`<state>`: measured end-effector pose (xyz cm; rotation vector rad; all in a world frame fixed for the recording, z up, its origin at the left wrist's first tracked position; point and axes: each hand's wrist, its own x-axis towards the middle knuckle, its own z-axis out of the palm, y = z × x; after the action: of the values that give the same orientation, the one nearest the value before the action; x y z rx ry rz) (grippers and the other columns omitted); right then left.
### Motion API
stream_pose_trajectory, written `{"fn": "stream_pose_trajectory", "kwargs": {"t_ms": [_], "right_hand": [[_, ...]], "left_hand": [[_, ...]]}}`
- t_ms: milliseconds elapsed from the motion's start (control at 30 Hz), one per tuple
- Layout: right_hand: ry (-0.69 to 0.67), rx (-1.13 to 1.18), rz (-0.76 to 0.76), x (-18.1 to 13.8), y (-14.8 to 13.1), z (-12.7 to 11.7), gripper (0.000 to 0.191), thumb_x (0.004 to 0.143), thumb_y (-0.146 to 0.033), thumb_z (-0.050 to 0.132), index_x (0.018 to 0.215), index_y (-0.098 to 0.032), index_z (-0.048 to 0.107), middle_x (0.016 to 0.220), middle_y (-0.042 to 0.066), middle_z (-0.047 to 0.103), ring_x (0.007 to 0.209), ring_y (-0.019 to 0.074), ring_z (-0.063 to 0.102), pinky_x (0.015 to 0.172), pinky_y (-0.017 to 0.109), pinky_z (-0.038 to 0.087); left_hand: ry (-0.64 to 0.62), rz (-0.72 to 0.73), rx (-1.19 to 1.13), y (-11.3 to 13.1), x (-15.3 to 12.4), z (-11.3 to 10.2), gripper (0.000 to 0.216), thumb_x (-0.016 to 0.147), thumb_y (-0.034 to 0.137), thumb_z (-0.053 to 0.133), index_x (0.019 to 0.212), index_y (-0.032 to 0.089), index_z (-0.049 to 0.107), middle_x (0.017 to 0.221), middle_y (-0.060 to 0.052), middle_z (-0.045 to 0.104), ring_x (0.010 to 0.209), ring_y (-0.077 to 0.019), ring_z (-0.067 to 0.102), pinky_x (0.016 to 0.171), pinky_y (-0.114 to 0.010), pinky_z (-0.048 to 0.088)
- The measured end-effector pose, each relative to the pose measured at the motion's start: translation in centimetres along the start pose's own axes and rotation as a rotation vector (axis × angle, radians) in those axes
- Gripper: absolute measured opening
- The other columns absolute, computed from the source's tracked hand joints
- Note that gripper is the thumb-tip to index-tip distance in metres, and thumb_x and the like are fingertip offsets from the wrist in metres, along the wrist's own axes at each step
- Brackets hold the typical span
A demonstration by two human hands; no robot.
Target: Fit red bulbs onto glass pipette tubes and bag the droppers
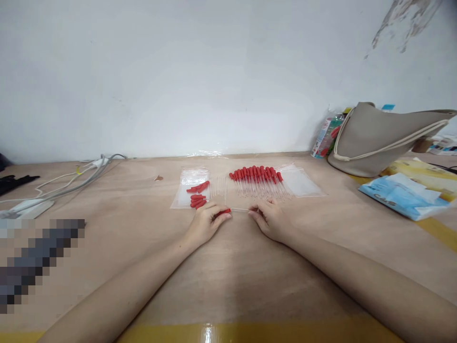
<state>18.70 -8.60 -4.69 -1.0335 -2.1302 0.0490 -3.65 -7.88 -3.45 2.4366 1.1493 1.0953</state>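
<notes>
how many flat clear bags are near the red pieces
2: a left bag under the loose red pieces, and a right bag just right of the red-topped tubes.

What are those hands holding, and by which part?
A thin pale tube and a red cap: left fingers pinch the cap, right fingers pinch the tube toward its right end.

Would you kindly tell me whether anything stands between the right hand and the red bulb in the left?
Nothing visible blocks the gap; only the thin tube, pinched by the right hand, spans it toward the red bulb in the left hand. The red-topped tubes lie beyond, toward the wall.
</notes>
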Motion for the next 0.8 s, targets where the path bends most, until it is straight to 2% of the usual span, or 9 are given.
{"fn": "stream_pose_trajectory", "kwargs": {"t_ms": [300,433,800], "right_hand": [[-0.049,0.057,-0.105,0.0,0.1,0.1,0.009,0.086,-0.022,0.045,0.083,-0.019,0.054,0.074,0.000,0.062,0.062,0.0104,0.052,0.071,0.030,0.031],[-0.044,0.063,-0.102,0.2,0.7,0.1,0.011,0.085,-0.023,0.048,0.083,-0.019,0.058,0.076,-0.001,0.064,0.064,0.0102,0.054,0.072,0.030,0.029],[-0.130,0.029,-0.119,0.8,1.4,-0.3,0.015,0.085,-0.025,0.050,0.081,-0.022,0.064,0.078,-0.001,0.067,0.067,0.0107,0.056,0.075,0.032,0.024]], "left_hand": [[0.011,-0.006,-0.002,0.1,0.0,0.1,0.014,0.083,0.027,0.056,0.088,0.018,0.066,0.078,-0.002,0.063,0.069,-0.0124,0.057,0.063,-0.024,0.045],[-0.015,0.026,-0.011,0.0,-0.1,-0.1,0.016,0.084,0.028,0.054,0.089,0.018,0.066,0.079,-0.004,0.064,0.070,-0.0131,0.057,0.064,-0.025,0.046],[-0.208,0.154,-0.014,0.0,-0.5,-0.1,0.021,0.089,0.027,0.045,0.089,0.018,0.064,0.081,-0.004,0.062,0.075,-0.0133,0.058,0.069,-0.024,0.045]]}}
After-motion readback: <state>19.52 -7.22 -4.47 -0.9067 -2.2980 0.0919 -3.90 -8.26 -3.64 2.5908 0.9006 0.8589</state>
